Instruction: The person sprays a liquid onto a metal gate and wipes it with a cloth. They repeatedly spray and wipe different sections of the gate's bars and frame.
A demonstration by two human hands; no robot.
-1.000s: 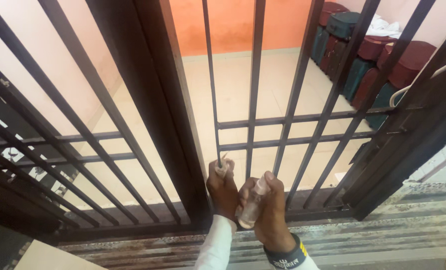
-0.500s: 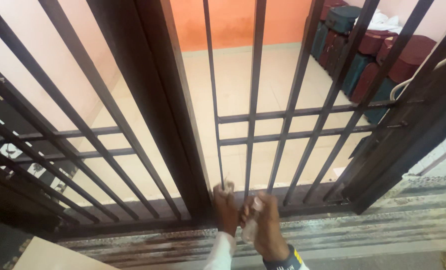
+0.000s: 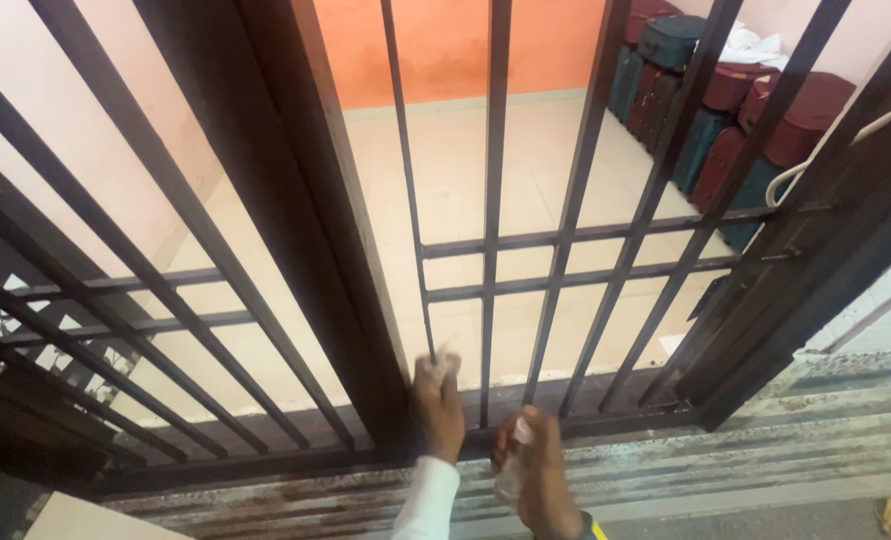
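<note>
Behind gate bars (image 3: 493,200): suitcases (image 3: 735,110); hands low at bars.

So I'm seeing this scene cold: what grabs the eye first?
The dark metal barred gate fills the view. Low at its foot, the left hand presses something pale against a thin bar, and the right hand holds a small clear bottle. Behind the bars, top right, stand stacked suitcases.

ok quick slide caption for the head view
Left hand presses a pale cloth on a dark metal gate bar; right hand holds a small clear bottle.
</note>
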